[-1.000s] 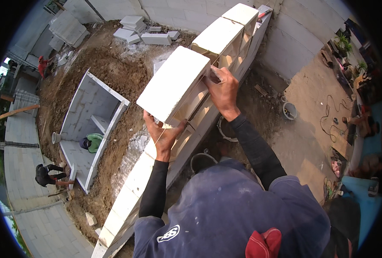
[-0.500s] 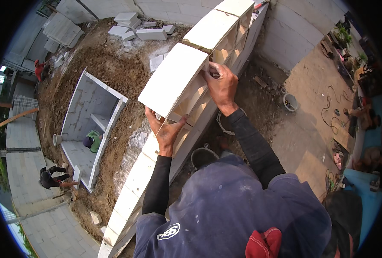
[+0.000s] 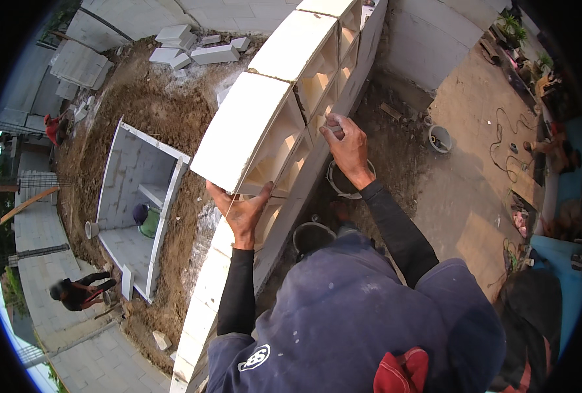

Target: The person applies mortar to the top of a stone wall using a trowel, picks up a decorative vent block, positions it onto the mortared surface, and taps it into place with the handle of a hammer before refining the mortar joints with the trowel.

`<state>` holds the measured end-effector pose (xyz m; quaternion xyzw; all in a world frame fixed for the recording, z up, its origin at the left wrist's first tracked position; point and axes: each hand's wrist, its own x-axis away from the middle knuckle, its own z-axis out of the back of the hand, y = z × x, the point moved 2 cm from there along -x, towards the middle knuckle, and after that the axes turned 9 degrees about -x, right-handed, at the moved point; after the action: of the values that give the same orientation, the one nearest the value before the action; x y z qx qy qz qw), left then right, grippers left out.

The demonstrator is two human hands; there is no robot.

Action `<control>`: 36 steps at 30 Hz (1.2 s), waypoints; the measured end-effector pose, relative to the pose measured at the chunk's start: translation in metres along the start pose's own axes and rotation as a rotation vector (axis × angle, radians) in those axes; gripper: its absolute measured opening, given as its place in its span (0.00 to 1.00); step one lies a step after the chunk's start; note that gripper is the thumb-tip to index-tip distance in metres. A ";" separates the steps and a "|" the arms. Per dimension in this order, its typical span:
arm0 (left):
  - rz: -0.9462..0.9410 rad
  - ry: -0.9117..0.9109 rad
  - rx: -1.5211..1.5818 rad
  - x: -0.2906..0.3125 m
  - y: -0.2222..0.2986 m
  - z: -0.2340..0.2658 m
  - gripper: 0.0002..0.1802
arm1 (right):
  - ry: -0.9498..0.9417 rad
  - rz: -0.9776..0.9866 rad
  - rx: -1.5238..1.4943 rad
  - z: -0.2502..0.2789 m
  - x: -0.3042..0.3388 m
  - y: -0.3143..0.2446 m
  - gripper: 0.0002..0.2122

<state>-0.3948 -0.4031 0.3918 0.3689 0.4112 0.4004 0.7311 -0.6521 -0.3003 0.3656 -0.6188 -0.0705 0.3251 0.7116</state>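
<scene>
A white ventilation block (image 3: 242,124) with recessed, hollow openings in its right side sits at the near end of a row of similar blocks (image 3: 297,44) on top of the wall. At its near lower edge is my left hand (image 3: 242,215), thumb on the open side and fingers reaching under the end. A thin line passes by those fingers. My right hand (image 3: 348,145) is off the block, to its right, with the fingers curled into a pinch. Whether something small is between them is hard to see. The pale wall top (image 3: 214,268) runs on toward me.
Several buckets, one black (image 3: 312,237) and one pale (image 3: 440,139), stand on the ground right of the wall. Left are bare soil (image 3: 140,85), an open block-built box (image 3: 163,223) with a person in it, other people, and loose white blocks (image 3: 216,54). A cable (image 3: 500,147) lies far right.
My right hand has let go of the block's far corner and moved right and down. The left hand stays at the near end. The block now lines up closely with the one behind it.
</scene>
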 end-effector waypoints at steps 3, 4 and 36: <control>-0.025 0.006 -0.072 0.000 0.002 -0.001 0.62 | -0.062 -0.031 0.047 -0.006 -0.001 0.017 0.15; -0.035 0.010 -0.106 0.000 0.003 -0.001 0.61 | -0.075 -0.017 0.049 -0.009 -0.002 0.021 0.15; -0.105 -0.366 -0.471 -0.009 -0.002 0.007 0.34 | -0.107 0.055 -0.037 -0.031 -0.007 0.004 0.27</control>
<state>-0.3908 -0.4139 0.3954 0.2336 0.1868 0.3735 0.8781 -0.6437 -0.3304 0.3569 -0.6154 -0.0976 0.3756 0.6860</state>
